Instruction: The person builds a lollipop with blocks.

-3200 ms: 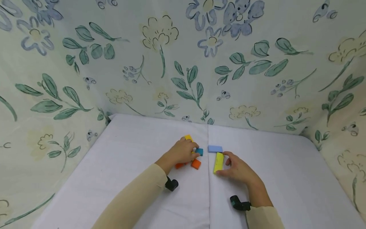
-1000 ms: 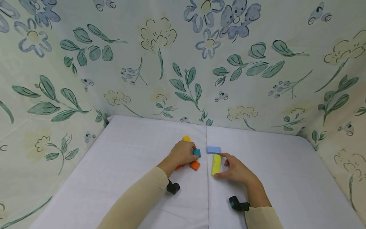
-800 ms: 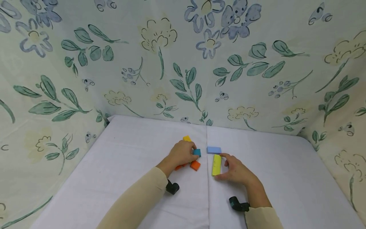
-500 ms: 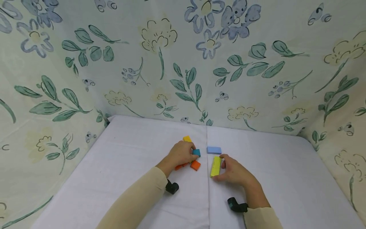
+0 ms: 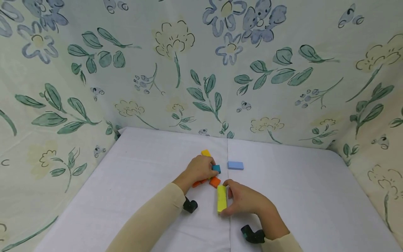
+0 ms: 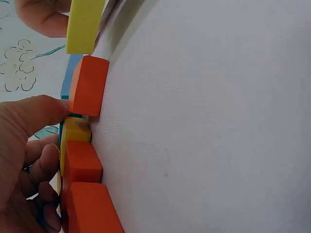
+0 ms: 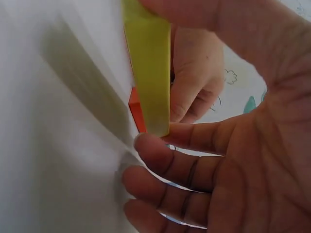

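Note:
My right hand [image 5: 247, 199] pinches a long yellow block [image 5: 221, 199] by its two ends, between thumb and index finger. In the right wrist view that block [image 7: 151, 77] is off the cloth, with its shadow beside it. My left hand [image 5: 199, 168] is over a small cluster, its thumb and index finger about a teal block [image 5: 217, 169]. Just in front of that hand lies an orange block [image 5: 215, 182]. More orange blocks [image 6: 85, 160] and a deeper yellow block [image 6: 77, 130] show beneath the left fingers, partly hidden.
A light blue block [image 5: 235, 165] lies flat beyond the right hand, just right of the cloth's seam. Another deeper yellow block end [image 5: 206, 153] sticks out behind the left hand. White cloth [image 5: 151, 150] covers the table, and a flowered curtain [image 5: 176, 77] hangs behind it.
My right hand has carried the long yellow block from below the light blue block leftward and nearer to me, across the seam. The left hand has stayed by the teal block.

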### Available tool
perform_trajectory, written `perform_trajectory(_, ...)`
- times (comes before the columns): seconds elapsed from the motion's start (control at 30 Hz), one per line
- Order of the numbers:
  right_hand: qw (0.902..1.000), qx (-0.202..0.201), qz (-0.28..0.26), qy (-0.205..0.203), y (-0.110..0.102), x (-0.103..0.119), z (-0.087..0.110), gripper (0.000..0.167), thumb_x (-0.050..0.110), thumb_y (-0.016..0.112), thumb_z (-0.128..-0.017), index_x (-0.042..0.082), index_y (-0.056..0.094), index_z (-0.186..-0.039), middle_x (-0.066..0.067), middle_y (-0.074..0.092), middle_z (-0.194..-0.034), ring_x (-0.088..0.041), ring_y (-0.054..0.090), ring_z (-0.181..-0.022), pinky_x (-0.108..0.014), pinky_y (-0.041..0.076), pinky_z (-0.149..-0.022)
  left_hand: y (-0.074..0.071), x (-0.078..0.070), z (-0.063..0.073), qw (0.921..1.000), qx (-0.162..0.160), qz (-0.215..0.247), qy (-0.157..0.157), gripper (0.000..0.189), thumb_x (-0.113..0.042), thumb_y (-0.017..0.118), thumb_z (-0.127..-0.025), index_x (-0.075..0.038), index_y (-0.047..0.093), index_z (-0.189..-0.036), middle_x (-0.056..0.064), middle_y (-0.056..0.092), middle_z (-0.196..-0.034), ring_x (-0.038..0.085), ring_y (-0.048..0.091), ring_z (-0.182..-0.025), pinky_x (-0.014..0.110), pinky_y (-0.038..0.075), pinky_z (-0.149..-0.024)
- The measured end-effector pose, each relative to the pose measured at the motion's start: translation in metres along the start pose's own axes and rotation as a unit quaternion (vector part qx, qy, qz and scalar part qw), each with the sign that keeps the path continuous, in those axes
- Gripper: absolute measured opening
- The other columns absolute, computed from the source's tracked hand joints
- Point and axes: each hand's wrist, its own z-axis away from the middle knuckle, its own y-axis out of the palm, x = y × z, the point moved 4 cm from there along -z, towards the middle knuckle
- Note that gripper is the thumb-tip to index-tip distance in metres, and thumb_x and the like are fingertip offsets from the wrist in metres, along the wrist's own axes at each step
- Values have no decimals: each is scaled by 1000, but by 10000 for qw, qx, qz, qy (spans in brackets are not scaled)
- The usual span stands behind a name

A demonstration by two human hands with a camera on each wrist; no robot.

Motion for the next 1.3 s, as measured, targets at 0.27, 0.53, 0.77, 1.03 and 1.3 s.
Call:
perform_trajectory(0.27,9987,91,469,-166,20,14,-4,90,47,93,-65,13,45,-134,-5,58,-105,-19,54,-92,-40,52,-75,0,1,1,10000,-59,57,-42,39,-44,77,-89,-16,74,-116,-5,73,-96,14,59,-83,25,54,-77)
perform_trajectory(0.53,9936,-123,1119,8,27,19,-5,104,56,94,-61,9,45,-140,-8,59,-124,-22,55,-108,-51,54,-95,-3,4,5,9993,-71,351,62,39,-44,77,-89,-17,73,-117,-6,68,-86,14,59,-80,24,52,-72)
perform_trajectory(0.77,9934,-26,1135,164,28,16,-10,106,57,93,-61,10,43,-143,-7,58,-129,-23,54,-109,-53,53,-97,-16,6,13,9974,-269,607,278,36,-45,78,-88,-20,71,-113,-3,65,-102,14,56,-91,28,53,-81)
perform_trajectory(1.03,9942,19,1030,303,27,14,-8,112,58,94,-60,12,40,-147,-11,54,-141,-27,53,-121,-57,50,-102,-22,14,29,9943,303,909,477,37,-41,78,-89,-18,73,-117,-3,72,-112,14,61,-97,35,55,-93)
perform_trajectory(1.3,9959,100,869,238,23,13,-3,108,53,95,-62,11,40,-145,-11,54,-142,-26,52,-123,-56,48,-105,-16,17,53,9893,506,896,1034,30,-37,80,-87,-19,75,-110,-11,67,-93,10,58,-87,25,51,-80)
